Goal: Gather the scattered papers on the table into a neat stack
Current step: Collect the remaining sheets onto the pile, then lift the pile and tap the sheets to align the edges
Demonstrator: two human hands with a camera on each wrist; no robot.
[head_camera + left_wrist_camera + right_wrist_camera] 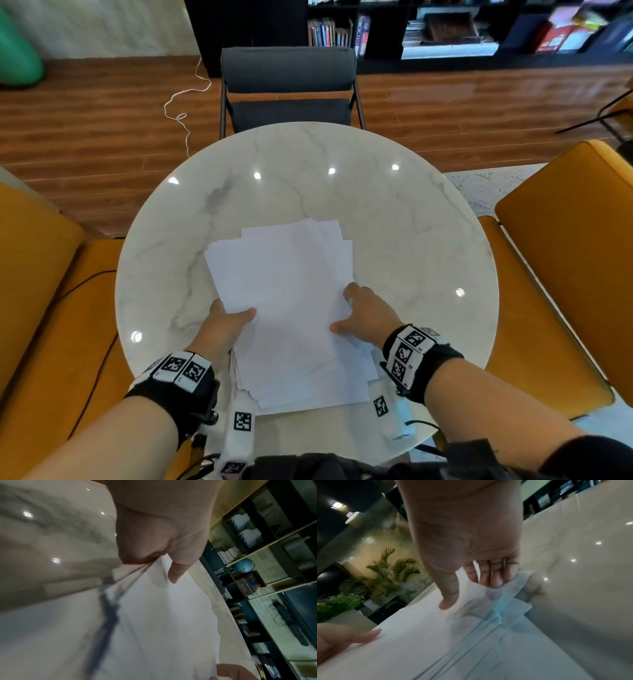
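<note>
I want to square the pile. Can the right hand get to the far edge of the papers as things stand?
Probably yes. The right hand grips the papers at their right side, and the marble table beyond the uneven far edge looks bare. It would have to let go first.

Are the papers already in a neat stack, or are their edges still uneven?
Gathered but uneven: the papers lie in one pile with fanned-out far edges, gripped by the left hand and right hand.

This looks like a home study or lounge: a round marble table [394,219] with mustard chairs [565,260] and a dark chair [287,72], wood floor [85,120], bookshelves [445,31] holding books, a globe [243,565], and potted plants [388,574].
</note>
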